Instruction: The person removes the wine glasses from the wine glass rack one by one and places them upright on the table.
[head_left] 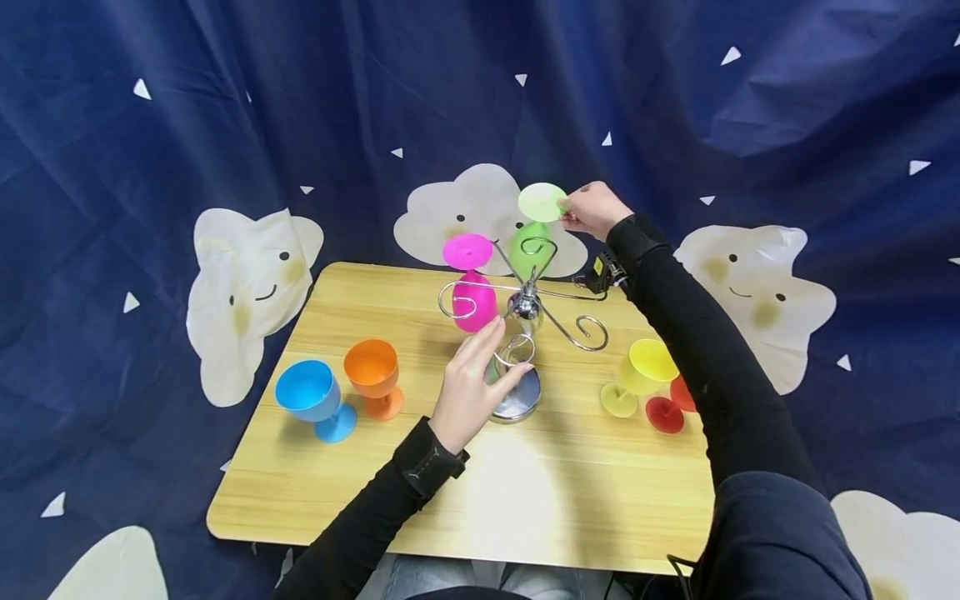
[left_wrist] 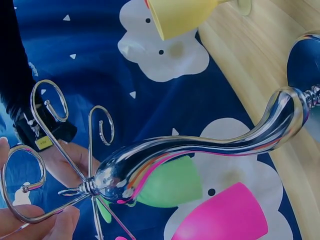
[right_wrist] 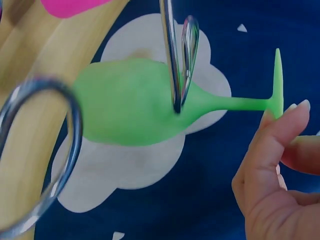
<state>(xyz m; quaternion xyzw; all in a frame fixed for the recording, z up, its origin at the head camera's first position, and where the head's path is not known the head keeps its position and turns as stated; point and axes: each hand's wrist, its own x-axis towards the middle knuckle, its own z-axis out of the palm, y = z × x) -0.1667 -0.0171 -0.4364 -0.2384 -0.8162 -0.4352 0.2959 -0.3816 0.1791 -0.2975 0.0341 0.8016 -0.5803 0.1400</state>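
Observation:
A chrome goblet rack (head_left: 525, 308) with curled wire arms stands on the table. My right hand (head_left: 596, 210) pinches the base edge of a green goblet (head_left: 531, 242). That goblet is bowl-down, its stem beside a wire loop in the right wrist view. Next to it, a pink goblet (head_left: 475, 302) hangs upside down at another arm. My left hand (head_left: 471, 383) is at the rack's near arm, with thumb and fingers spread on either side of the wire curl (head_left: 514, 350). Whether the left fingers touch the wire is hard to tell.
On the table's left side stand a blue goblet (head_left: 307, 392) and an orange goblet (head_left: 372, 371). To the right are a yellow goblet (head_left: 649, 367) and a red goblet (head_left: 666, 414), partly hidden by my right arm. A dark blue curtain (head_left: 360, 100) hangs behind the table (head_left: 315, 500).

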